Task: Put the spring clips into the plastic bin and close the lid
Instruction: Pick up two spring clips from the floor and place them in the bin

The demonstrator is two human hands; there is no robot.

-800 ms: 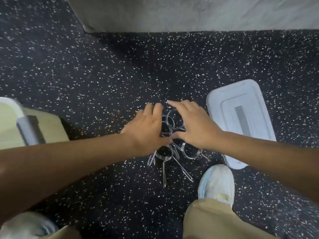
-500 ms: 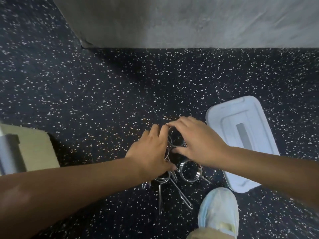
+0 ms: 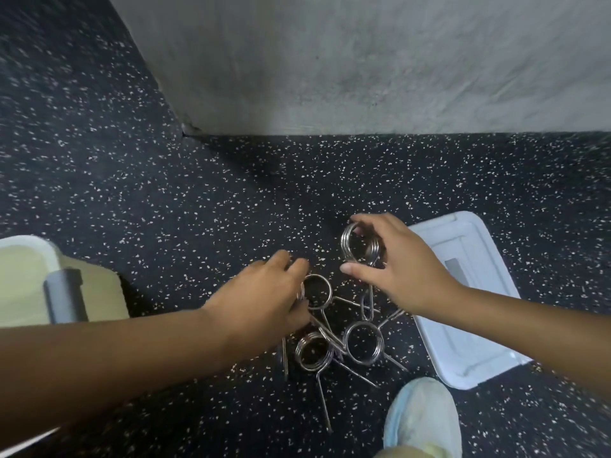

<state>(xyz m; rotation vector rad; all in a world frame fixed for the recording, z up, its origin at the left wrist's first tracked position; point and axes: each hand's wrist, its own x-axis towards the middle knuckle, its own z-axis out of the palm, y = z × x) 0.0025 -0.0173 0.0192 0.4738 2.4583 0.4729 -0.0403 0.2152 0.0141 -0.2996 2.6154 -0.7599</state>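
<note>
A person crouches over a tangle of spring clips (image 3: 334,345) on a black speckled floor (image 3: 198,209). The right hand (image 3: 400,269) pinches the coil of one clip (image 3: 358,247) between thumb and fingers, lifted clear of the pile. The left hand (image 3: 264,302) curls its fingers around another clip (image 3: 315,291) at the pile's edge. A white lid (image 3: 469,312) lies flat just right of the clips, partly under the right forearm. The bin (image 3: 29,279) sits at far left, a grey handle (image 3: 64,297) against it. A pale shoe (image 3: 425,421) stands near the lid. A grey concrete wall (image 3: 363,61) rises beyond.
</note>
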